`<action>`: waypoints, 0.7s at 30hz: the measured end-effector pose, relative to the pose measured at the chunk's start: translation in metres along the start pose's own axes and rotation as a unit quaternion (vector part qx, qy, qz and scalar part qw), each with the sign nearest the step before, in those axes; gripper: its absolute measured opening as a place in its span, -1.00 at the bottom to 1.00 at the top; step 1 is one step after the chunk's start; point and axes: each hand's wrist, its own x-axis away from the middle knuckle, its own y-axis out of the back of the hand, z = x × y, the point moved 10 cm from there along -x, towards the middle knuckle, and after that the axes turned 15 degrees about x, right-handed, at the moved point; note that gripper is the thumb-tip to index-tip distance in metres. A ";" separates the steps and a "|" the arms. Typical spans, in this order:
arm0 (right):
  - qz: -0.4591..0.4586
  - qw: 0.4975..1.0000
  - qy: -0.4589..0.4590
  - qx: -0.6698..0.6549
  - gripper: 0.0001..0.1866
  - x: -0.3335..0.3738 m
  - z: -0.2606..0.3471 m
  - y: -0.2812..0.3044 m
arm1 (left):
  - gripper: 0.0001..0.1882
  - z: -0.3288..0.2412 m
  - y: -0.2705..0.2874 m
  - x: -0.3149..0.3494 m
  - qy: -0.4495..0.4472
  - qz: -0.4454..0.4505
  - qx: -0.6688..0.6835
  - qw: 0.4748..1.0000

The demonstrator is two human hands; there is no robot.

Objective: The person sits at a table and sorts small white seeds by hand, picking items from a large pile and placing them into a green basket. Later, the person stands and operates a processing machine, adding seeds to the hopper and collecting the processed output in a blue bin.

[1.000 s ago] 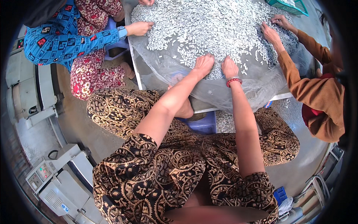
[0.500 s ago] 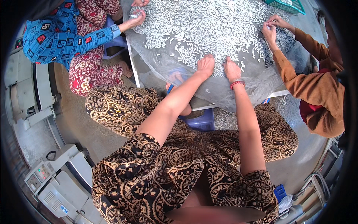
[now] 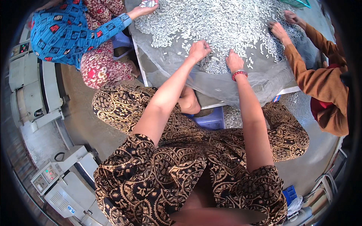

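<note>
A wide heap of small, pale, oblong pieces (image 3: 215,26) covers the table. My left hand (image 3: 200,50) is over the heap's near edge, its fingers curled together in a pinch; whatever lies between the fingertips is too small to make out. To its right, my right hand (image 3: 234,60), with a red bead bracelet (image 3: 240,75) at the wrist, rests among the pieces with fingers bent and closed. Its fingertips point into the heap, and what they hold is hidden. Between my hands lies a small cluster of pieces (image 3: 215,64).
Clear plastic sheeting (image 3: 260,84) drapes the near table edge. At left, a person in a blue sleeve (image 3: 105,32) holds pieces in a palm; at right, another in a brown sleeve (image 3: 301,60) reaches in. A green basket (image 3: 298,3) stands far right, a blue stool (image 3: 211,119) below.
My left hand has moved left and away from me, apart from the right hand. The left person's palm has turned up with pieces in it; the right person's hands have separated.
</note>
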 end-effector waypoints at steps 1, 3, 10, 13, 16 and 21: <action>-0.002 1.000 0.016 -0.007 -0.64 -0.001 0.004 0.000 | -0.67 -0.001 0.010 -0.002 -0.002 -0.014 0.025 1.000; 0.004 0.999 0.037 -0.014 -0.64 -0.003 0.005 -0.003 | -0.65 0.002 0.016 -0.007 0.021 -0.004 0.084 0.996; 0.060 0.953 -0.084 -0.284 -0.39 -0.006 -0.047 -0.009 | -0.68 -0.015 0.017 -0.009 -0.016 0.002 0.031 0.999; 0.212 0.785 -0.149 -0.562 -0.46 0.007 -0.043 -0.035 | -0.78 -0.016 -0.002 -0.005 0.061 0.106 0.379 0.917; 0.244 0.561 -0.128 -0.781 -0.67 0.012 -0.021 -0.024 | -0.93 -0.038 -0.018 0.010 0.110 0.220 0.689 0.682; 0.177 0.674 -0.118 -0.708 -0.82 0.007 -0.025 -0.010 | -0.90 -0.022 -0.043 0.023 0.160 0.249 0.584 0.756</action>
